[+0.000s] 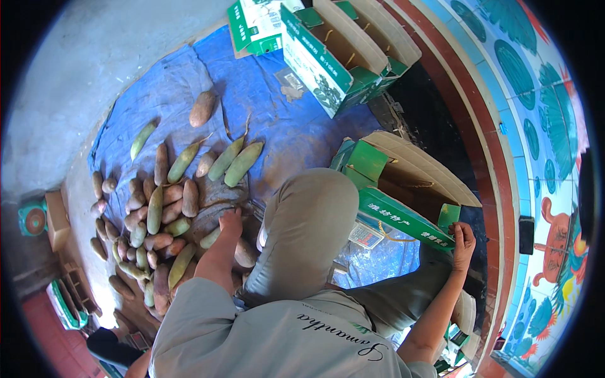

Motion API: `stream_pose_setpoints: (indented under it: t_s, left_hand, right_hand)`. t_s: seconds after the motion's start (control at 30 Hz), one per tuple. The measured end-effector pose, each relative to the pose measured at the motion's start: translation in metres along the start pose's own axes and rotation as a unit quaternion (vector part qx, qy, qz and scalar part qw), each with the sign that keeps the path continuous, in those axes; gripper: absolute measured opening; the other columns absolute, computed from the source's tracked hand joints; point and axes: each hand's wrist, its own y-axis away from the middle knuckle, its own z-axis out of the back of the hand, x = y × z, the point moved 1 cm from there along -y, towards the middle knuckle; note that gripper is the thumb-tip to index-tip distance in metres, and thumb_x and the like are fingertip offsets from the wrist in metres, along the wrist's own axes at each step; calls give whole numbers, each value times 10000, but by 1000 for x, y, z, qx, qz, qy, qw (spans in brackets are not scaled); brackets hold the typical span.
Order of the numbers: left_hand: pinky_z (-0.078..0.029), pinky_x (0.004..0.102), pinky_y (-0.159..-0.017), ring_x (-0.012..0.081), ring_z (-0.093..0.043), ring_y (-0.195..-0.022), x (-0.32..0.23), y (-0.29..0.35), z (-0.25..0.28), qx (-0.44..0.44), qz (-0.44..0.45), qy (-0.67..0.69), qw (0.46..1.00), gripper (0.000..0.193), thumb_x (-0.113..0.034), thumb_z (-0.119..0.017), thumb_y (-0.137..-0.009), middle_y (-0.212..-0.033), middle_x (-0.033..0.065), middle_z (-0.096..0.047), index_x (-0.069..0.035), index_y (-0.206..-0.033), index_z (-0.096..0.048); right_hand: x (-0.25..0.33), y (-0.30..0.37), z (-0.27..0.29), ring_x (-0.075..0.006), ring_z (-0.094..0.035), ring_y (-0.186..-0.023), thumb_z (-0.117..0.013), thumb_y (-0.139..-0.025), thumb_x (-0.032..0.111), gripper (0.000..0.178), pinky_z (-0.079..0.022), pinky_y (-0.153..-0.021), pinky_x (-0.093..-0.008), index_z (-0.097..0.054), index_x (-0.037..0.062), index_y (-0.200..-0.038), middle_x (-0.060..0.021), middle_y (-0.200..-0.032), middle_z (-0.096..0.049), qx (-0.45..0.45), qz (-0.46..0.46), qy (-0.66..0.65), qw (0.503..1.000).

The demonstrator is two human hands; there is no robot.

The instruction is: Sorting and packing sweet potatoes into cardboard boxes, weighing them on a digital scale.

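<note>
My right hand (463, 242) grips the near right corner of an open green cardboard box (403, 217) with a yellow cord handle. The box stands beside my bent knee, its flaps raised. My left hand (230, 220) reaches down past the other side of that knee, fingers a little apart, with nothing visible in them. Beneath its wrist lies a green radish (211, 238), partly covered by my arm. To its left spreads a heap of green radishes (155, 210) and reddish-brown roots like sweet potatoes (190, 200). Two green radishes (244, 164) lie apart, farther off.
A blue tarp (277, 120) covers the floor under the roots. More open green-and-white boxes (340, 57) stand at the far side. A painted tiled wall (535, 157) curves along the right. At lower left, another person's dark sleeve (113, 346) shows near a small box (66, 305).
</note>
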Motion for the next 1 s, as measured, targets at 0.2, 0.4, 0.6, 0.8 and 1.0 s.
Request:
stream_pose_setpoints:
  t_s: [0.2, 0.4, 0.6, 0.8, 1.0]
  left_hand:
    - [-486, 433, -825, 295, -573, -1059, 4, 12, -16, 32, -10, -31, 999, 317, -184, -598, -792, -1133, 109, -579, -126, -1103, -574]
    - [-489, 438, -835, 335, -607, -1008, 36, 17, 24, 19, 35, 119, 992, 386, -274, -615, -804, -1087, 164, -620, -87, -1133, -538]
    - [-459, 473, -796, 425, -577, -945, 71, 15, 94, -212, 28, 311, 926, 445, -337, -630, -803, -997, 237, -613, -4, -1072, -510]
    - [-458, 403, -780, 323, -583, -868, 52, 42, 218, -390, -40, 478, 786, 402, -268, -629, -842, -934, 220, -594, 52, -1058, -517]
    - [-466, 358, -815, 196, -576, -917, -14, 130, 351, -445, -165, 689, 548, 314, -242, -565, -911, -1022, 99, -582, 2, -1098, -501]
  right_hand:
    - [3, 0, -3, -119, -562, -733, -568, -877, 199, 207, -433, -685, -253, -611, -3, -875, -50, -770, -622, -5, 18, 17, 1000]
    - [4, 3, -4, -116, -550, -687, -586, -862, 203, 218, -434, -653, -259, -608, -14, -865, -47, -735, -615, -29, 41, 27, 998]
    - [19, 12, -3, -113, -565, -660, -603, -828, 155, 172, -442, -624, -261, -613, -17, -840, -71, -709, -608, -39, 59, 47, 996]
    - [13, 18, 0, -147, -591, -666, -627, -801, 159, 175, -459, -627, -278, -631, -8, -852, -87, -723, -625, -15, 55, 16, 998]
    - [18, 23, 2, -244, -610, -684, -654, -773, 228, 216, -471, -631, -331, -651, 23, -843, -127, -779, -655, 1, 82, 38, 996]
